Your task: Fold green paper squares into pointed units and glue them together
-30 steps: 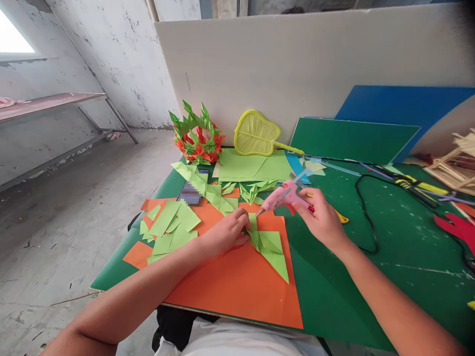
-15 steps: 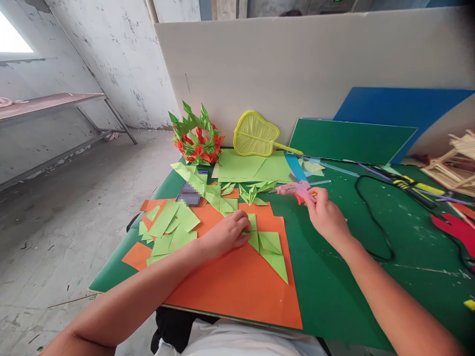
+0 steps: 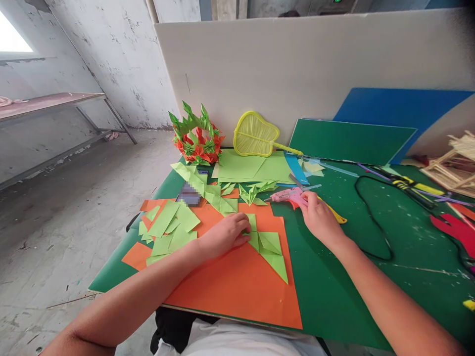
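Note:
My left hand (image 3: 228, 232) rests with curled fingers on a chain of folded green paper pieces (image 3: 269, 247), its fingertips hiding part of the chain. Beneath lies a large orange sheet (image 3: 241, 287). My right hand (image 3: 319, 215) is closed round the handle of a pink glue gun (image 3: 287, 196), whose nozzle points left near some folded green leaf shapes (image 3: 256, 192). A clear glue stick sticks out of the gun's back. Beside my right hand is a yellow-handled tool (image 3: 338, 215), partly hidden by it.
Loose green pieces (image 3: 174, 237) lie left. Behind stand an orange and green paper crown (image 3: 196, 141) and a yellow fan (image 3: 256, 133). A black cord (image 3: 382, 227) curves at right, near a wooden stick model (image 3: 454, 165).
My right hand has moved slightly left and toward me with the glue gun. More of the yellow-handled tool shows. My left hand has barely moved.

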Available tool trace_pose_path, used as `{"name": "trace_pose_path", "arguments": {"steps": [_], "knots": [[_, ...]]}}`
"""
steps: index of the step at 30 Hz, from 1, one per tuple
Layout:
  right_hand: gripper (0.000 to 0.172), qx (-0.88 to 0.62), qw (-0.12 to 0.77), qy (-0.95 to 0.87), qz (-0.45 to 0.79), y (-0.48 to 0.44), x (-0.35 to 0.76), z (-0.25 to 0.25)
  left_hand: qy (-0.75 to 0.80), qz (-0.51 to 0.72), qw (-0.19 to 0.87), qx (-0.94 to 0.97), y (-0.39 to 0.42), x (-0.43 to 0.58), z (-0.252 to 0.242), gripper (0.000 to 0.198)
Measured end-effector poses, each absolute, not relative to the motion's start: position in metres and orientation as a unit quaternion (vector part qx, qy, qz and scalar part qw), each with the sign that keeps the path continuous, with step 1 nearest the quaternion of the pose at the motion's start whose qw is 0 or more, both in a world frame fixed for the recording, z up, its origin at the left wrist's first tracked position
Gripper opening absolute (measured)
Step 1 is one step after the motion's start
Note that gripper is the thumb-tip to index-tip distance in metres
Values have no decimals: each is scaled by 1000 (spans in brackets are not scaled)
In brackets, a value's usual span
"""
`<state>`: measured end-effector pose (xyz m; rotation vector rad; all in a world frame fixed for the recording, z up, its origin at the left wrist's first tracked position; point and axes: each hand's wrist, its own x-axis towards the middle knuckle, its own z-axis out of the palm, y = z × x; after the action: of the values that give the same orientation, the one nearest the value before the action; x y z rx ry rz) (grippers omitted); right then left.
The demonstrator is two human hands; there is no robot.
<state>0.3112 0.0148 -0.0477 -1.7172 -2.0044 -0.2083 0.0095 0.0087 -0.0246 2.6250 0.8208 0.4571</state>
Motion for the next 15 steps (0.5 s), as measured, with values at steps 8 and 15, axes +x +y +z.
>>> {"name": "trace_pose_path", "arguments": {"steps": [8, 15], "knots": [[17, -524, 269, -807, 50, -8, 278, -14, 270, 152, 177, 934, 8, 8, -14, 22], [20, -456, 207, -850, 164, -31, 245, -7, 269, 154, 140, 940, 6, 8, -14, 24]]}}
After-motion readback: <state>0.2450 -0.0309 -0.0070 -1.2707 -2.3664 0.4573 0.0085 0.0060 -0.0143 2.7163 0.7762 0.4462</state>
